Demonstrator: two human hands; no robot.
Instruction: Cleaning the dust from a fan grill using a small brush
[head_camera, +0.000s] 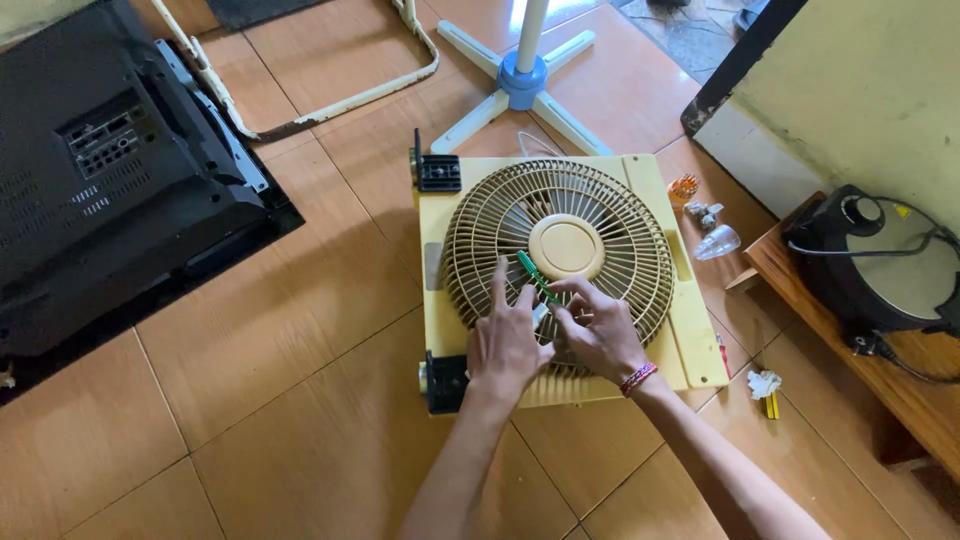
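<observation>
Head view: nearest us, our two forearms reach up from the bottom edge onto a yellow box fan (445, 300) lying flat on the tiled floor (300, 330). Our left hand (507, 345) rests on the lower edge of the round grille (600, 215), fingers loosely curled with the index finger stretched up along the ribs; it grips nothing that we can see. Our right hand (597, 330), with a red bracelet (637, 378) at the wrist, pinches the lower end of a green screwdriver (536, 277) between thumb and fingertips. The screwdriver slants up and left from the fingers over the grille, just below the plain round hub (566, 246).

Black feet (438, 172) sit on the fan's left corners. Right of the fan lie a small yellow tool (771, 404) beside a white scrap, then a clear bulb (717, 242) and an orange part (684, 186). Farther right, a black cooker (880, 262) with its cord stands on a wooden board (850, 340).

At far left a black television (110, 190) lies face down. Beyond the fan stands a cross-shaped white stand (522, 80) with a blue collar, and a bent white tube frame (330, 100) lies beside it.
</observation>
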